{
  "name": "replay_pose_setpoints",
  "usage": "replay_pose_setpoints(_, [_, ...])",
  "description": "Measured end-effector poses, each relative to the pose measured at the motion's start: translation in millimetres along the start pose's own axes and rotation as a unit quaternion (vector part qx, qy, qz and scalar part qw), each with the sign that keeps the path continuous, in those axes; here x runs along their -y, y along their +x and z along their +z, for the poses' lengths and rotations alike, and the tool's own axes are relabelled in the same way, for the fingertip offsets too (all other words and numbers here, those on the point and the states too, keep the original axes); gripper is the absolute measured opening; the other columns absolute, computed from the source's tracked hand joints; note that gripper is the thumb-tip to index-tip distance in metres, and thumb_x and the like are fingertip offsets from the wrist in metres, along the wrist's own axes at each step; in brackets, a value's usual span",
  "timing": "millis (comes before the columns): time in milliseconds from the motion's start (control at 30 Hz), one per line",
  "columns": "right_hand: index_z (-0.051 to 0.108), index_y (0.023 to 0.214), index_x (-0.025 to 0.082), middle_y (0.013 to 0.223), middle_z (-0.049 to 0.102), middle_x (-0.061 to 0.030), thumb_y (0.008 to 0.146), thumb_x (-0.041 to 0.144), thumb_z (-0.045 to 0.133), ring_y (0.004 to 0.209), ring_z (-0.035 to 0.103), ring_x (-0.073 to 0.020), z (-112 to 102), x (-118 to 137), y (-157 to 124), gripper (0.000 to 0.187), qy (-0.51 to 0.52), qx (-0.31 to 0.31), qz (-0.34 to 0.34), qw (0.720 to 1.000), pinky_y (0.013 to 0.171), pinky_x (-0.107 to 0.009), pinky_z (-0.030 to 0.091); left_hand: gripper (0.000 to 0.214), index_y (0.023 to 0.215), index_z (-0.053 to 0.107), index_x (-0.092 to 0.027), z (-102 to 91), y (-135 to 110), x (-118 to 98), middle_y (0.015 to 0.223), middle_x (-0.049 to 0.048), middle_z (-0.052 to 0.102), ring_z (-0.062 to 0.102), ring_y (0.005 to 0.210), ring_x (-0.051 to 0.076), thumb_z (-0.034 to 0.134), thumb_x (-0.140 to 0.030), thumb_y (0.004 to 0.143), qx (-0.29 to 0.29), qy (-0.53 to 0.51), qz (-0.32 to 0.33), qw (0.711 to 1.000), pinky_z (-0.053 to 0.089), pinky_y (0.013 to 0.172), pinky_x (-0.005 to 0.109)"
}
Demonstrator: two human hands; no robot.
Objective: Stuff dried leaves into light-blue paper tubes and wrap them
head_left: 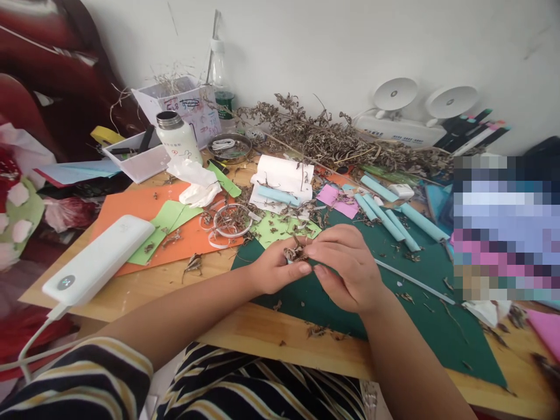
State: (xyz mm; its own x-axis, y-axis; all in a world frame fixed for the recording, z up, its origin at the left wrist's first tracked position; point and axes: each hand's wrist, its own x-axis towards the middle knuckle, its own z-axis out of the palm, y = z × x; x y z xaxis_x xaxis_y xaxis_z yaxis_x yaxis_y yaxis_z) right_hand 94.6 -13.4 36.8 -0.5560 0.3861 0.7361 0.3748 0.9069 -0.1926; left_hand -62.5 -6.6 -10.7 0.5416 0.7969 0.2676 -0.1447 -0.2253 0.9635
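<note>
My left hand (277, 265) is closed around a small bunch of dried leaves (294, 254), thumb pressed along its near side. A bit of light blue shows under the leaves; what it belongs to is hidden. My right hand (345, 265) meets it from the right, fingers bent and pinched together at the edge of the bunch. Both hands are above the dark green sheet (437, 326), which is strewn with leaf crumbs. Behind them lie a light green paper (280, 230) covered in dry bits and several rolled light blue paper tubes (389, 224).
A heap of dried plants (315, 137) lines the wall beside a white router (398, 134). Left are a white power bank (98, 259) with a cable, orange paper (126, 204), an uncapped bottle (178, 140) and a white box (144, 157). A tape ring (231, 220) lies mid-table.
</note>
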Motion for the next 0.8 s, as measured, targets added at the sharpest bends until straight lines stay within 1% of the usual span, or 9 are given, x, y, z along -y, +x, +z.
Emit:
replay_pose_setpoints(133, [0.047, 0.096, 0.021, 0.08, 0.064, -0.0044, 0.071, 0.023, 0.052, 0.077, 0.051, -0.0196, 2.0, 2.1, 0.0, 0.026, -0.014, 0.013, -0.025, 1.0, 0.068, -0.038, 0.04, 0.046, 0.089, 0.053, -0.011, 3.1, 0.6, -3.1, 0.068, 0.0025, 0.052, 0.046, 0.062, 0.012, 0.045, -0.053, 0.072, -0.011, -0.022, 0.006, 1.0, 0.041, 0.063, 0.026])
replay_pose_setpoints(267, [0.05, 0.088, 0.021, 0.076, 0.063, -0.003, 0.071, 0.02, 0.055, 0.075, 0.05, -0.0183, 8.1, 4.5, -1.3, 0.018, -0.055, 0.0, -0.02, 0.998, 0.066, -0.036, 0.041, 0.034, 0.072, 0.054, -0.012, 4.3, 3.4, -8.6, 0.058, 0.0, 0.045, 0.042, 0.058, 0.012, 0.044, -0.044, 0.071, -0.006, -0.023, -0.02, 1.0, 0.039, 0.058, 0.025])
replay_pose_setpoints(367, [0.052, 0.087, 0.021, 0.082, 0.059, -0.0047, 0.073, 0.02, 0.054, 0.078, 0.05, -0.0177, 12.9, 4.6, -2.6, 0.014, -0.052, -0.034, -0.018, 0.998, 0.068, -0.035, 0.042, 0.027, 0.066, 0.051, -0.013, 4.0, 3.8, -11.0, 0.055, -0.0005, 0.042, 0.04, 0.056, 0.011, 0.045, -0.038, 0.069, 0.001, -0.028, -0.034, 0.999, 0.037, 0.056, 0.025])
replay_pose_setpoints(433, [0.053, 0.082, 0.021, 0.087, 0.055, -0.0064, 0.075, 0.02, 0.052, 0.081, 0.049, -0.0175, 15.0, 3.0, -2.6, 0.008, -0.035, -0.064, 0.019, 0.997, 0.07, -0.034, 0.042, 0.027, 0.066, 0.049, -0.013, 4.0, 2.7, -9.9, 0.053, -0.0015, 0.04, 0.038, 0.051, 0.01, 0.045, -0.039, 0.069, 0.005, -0.045, -0.028, 0.999, 0.035, 0.051, 0.023])
replay_pose_setpoints(500, [0.053, 0.078, 0.022, 0.089, 0.053, -0.0068, 0.076, 0.019, 0.051, 0.083, 0.05, -0.0175, 16.4, 0.2, -2.1, 0.003, 0.009, -0.056, 0.072, 0.996, 0.071, -0.035, 0.042, 0.031, 0.063, 0.044, -0.014, 4.2, 1.3, -6.5, 0.051, -0.0025, 0.038, 0.035, 0.048, 0.008, 0.046, -0.044, 0.069, 0.01, -0.061, -0.013, 0.998, 0.031, 0.047, 0.022])
replay_pose_setpoints(567, [0.051, 0.077, 0.022, 0.086, 0.054, -0.0057, 0.077, 0.018, 0.05, 0.082, 0.052, -0.0169, 17.4, -2.4, -1.7, 0.004, 0.095, -0.022, 0.125, 0.987, 0.071, -0.034, 0.044, 0.037, 0.058, 0.04, -0.014, 4.2, 0.4, -2.1, 0.049, -0.003, 0.036, 0.033, 0.046, 0.007, 0.047, -0.049, 0.069, 0.017, -0.064, -0.001, 0.998, 0.029, 0.045, 0.022])
replay_pose_setpoints(667, [0.05, 0.082, 0.023, 0.084, 0.054, -0.0042, 0.078, 0.017, 0.047, 0.081, 0.053, -0.0156, 18.0, -4.0, -2.2, 0.008, 0.226, -0.014, 0.186, 0.956, 0.072, -0.033, 0.046, 0.042, 0.053, 0.036, -0.015, 3.3, 0.9, 1.3, 0.046, -0.0034, 0.035, 0.031, 0.045, 0.007, 0.045, -0.053, 0.069, 0.017, -0.056, -0.002, 0.998, 0.028, 0.044, 0.022])
replay_pose_setpoints(733, [0.051, 0.089, 0.024, 0.09, 0.054, -0.005, 0.079, 0.019, 0.045, 0.086, 0.053, -0.0162, 17.3, -3.4, -2.8, 0.012, 0.264, -0.006, 0.197, 0.944, 0.076, -0.034, 0.045, 0.039, 0.055, 0.038, -0.014, 2.5, 2.2, -1.0, 0.047, -0.0035, 0.035, 0.032, 0.045, 0.007, 0.045, -0.05, 0.071, 0.023, -0.057, -0.002, 0.998, 0.029, 0.045, 0.022])
replay_pose_setpoints(800, [0.049, 0.102, 0.025, 0.101, 0.053, -0.0076, 0.079, 0.026, 0.048, 0.098, 0.049, -0.0189, 16.1, -2.3, -2.5, 0.023, 0.26, 0.036, 0.19, 0.946, 0.083, -0.037, 0.042, 0.03, 0.061, 0.043, -0.013, 1.8, 3.8, -5.8, 0.052, -0.0023, 0.04, 0.038, 0.05, 0.008, 0.045, -0.041, 0.072, 0.046, -0.054, 0.005, 0.997, 0.034, 0.049, 0.022])
